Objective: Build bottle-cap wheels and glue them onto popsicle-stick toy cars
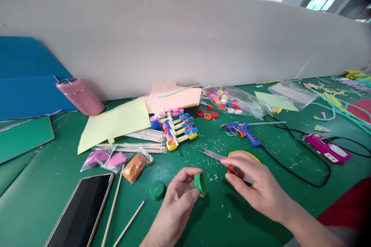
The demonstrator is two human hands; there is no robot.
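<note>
My left hand [176, 200] pinches a green bottle cap [199, 183] on its edge, just above the green table [43, 197]. To its right my right hand [255, 185] rests over the red handles of a pair of scissors [216, 156]. The blades point left and lie on the table. I cannot tell whether the fingers grip the handles. A second green cap [158, 190] lies flat to the left of my left hand. A yellow round piece [245, 153] peeks out behind my right hand.
A craft of sticks and coloured caps [175, 128] stands further back. Nearby are a blue glue gun [242, 129] with its black cord, a bag of caps [228, 100], clay packets [117, 160], wooden sticks [113, 206], a tablet [81, 212], a pink tumbler [81, 95], and a pink power strip [329, 148].
</note>
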